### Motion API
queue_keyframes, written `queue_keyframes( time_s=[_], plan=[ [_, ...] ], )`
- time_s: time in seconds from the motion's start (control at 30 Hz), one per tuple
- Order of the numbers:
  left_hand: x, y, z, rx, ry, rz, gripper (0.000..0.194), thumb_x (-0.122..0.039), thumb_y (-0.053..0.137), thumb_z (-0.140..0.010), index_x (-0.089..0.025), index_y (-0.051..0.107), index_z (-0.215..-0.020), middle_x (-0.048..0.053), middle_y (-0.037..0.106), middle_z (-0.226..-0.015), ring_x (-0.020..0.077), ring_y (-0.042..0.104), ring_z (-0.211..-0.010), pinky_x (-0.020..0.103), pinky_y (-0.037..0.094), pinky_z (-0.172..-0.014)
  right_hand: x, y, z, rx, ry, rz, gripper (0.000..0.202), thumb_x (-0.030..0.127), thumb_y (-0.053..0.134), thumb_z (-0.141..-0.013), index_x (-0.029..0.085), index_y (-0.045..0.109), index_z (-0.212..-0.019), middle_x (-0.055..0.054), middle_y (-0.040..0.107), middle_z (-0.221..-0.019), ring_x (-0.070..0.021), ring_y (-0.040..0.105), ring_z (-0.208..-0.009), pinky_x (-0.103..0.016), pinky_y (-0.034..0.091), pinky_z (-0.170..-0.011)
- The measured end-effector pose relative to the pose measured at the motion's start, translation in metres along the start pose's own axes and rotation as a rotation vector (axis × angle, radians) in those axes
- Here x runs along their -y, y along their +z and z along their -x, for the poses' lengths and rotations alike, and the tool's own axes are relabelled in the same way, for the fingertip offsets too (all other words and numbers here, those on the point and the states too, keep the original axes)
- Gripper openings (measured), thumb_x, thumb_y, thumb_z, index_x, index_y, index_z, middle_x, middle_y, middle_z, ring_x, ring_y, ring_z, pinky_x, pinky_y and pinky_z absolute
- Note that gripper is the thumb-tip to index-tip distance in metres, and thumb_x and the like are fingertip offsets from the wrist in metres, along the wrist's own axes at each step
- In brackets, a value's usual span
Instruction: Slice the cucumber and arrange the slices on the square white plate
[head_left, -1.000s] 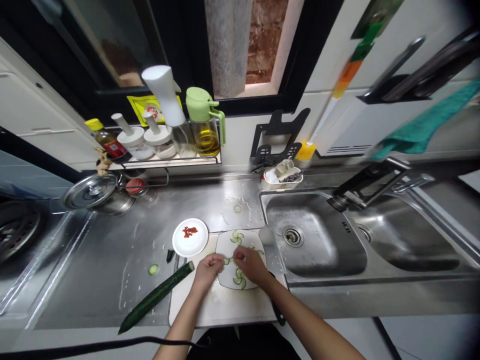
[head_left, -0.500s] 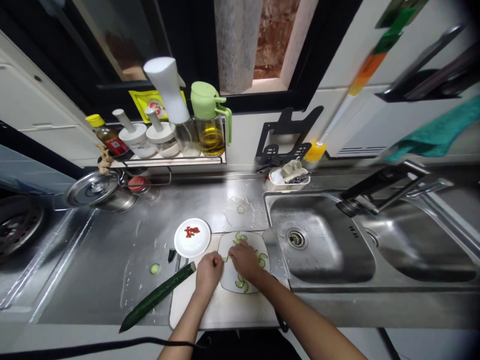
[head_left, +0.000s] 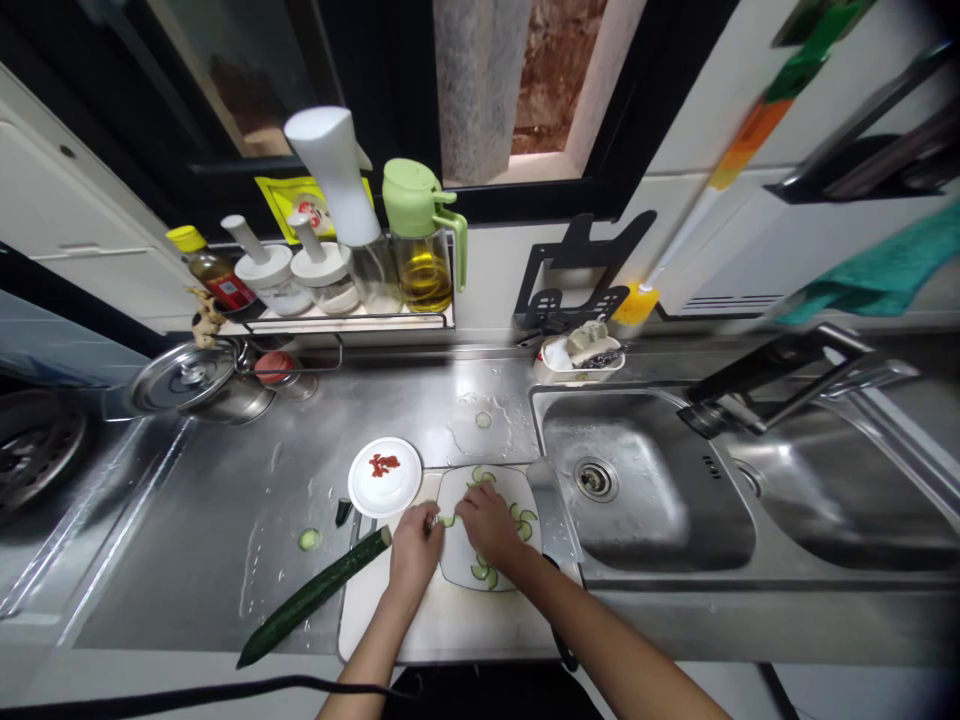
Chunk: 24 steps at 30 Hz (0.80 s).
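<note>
The right hand (head_left: 486, 522) covers the middle of the square plate (head_left: 456, 562), and its fingertips are hidden. A small dark bit at the left hand's (head_left: 415, 547) curled fingers is too small to identify; I cannot tell whether either hand grips anything. The hands are slightly apart, with a cucumber piece (head_left: 448, 521) in the gap, at the plate's left edge. The plate lies under the right hand and just beside the left, white and thinly dark-rimmed, bearing pale green, dark-skinned cucumber slices (head_left: 523, 522) in swirls.
</note>
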<state>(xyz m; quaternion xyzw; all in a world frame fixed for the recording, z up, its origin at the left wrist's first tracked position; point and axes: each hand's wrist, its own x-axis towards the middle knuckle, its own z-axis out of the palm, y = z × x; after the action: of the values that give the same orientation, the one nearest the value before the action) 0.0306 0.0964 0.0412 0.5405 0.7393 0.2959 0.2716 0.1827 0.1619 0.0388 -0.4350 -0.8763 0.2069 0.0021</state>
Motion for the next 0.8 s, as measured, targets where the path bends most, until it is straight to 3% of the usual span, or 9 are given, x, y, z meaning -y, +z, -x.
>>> queue_keyframes(
  time_s=[0.53, 0.7, 0.8],
  plan=[
    [-0.001, -0.006, 0.0, 0.02, 0.016, -0.042, 0.02, -0.018, 0.048, -0.079, -0.018, 0.065, -0.089, 0.007, 0.066, -0.087, 0.0201, 0.061, -0.084, 0.033, 0.046, -0.078, 0.0, 0.0, 0.005, -0.071, -0.04, -0.014, 0.015, 0.016, 0.051, -0.087, 0.021, 0.065, -0.086, -0.007, 0.062, -0.095, -0.0256, 0.043, -0.103, -0.035, 0.033, -0.077],
    [0.002, -0.017, 0.005, -0.042, -0.065, -0.146, 0.025, -0.018, 0.047, -0.081, -0.016, 0.066, -0.097, 0.009, 0.067, -0.09, 0.0216, 0.062, -0.086, 0.034, 0.046, -0.081, 0.001, -0.007, 0.017, -0.109, -0.018, -0.046, 0.017, 0.015, 0.049, -0.089, 0.021, 0.066, -0.089, -0.005, 0.062, -0.093, -0.0238, 0.045, -0.1, -0.034, 0.033, -0.08],
    [0.0, -0.018, 0.009, -0.012, -0.113, -0.271, 0.029, -0.014, 0.047, -0.081, -0.013, 0.064, -0.104, 0.012, 0.065, -0.097, 0.0221, 0.062, -0.09, 0.033, 0.046, -0.083, 0.001, -0.007, 0.03, -0.153, -0.008, -0.088, 0.016, 0.014, 0.051, -0.087, 0.019, 0.065, -0.087, -0.005, 0.062, -0.09, -0.0225, 0.045, -0.096, -0.034, 0.034, -0.081]
  ],
)
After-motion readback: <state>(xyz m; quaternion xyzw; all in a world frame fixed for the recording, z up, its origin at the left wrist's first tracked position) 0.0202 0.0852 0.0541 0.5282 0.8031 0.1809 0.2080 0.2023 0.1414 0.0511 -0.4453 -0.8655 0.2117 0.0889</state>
